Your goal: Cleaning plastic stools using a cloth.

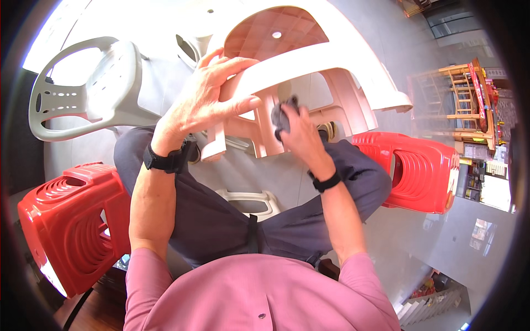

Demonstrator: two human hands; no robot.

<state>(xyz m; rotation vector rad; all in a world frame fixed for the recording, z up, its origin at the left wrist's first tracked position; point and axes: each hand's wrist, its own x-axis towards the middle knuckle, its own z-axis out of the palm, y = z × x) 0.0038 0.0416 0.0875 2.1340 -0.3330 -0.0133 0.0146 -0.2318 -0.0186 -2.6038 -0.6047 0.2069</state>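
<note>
A pale pink plastic stool lies tipped in front of my knees, its ribbed hollow underside and legs showing. My left hand grips its left edge, fingers spread over the rim and thumb along the near side. In my right hand is a bunched dark grey cloth, held at the inner face of the stool's leg panel. This hand looks slightly blurred.
A grey-green plastic chair lies at the left. Red plastic stools stand on both sides, one at left and one at right. Between my legs is an off-white plastic piece. Wooden furniture stands far right.
</note>
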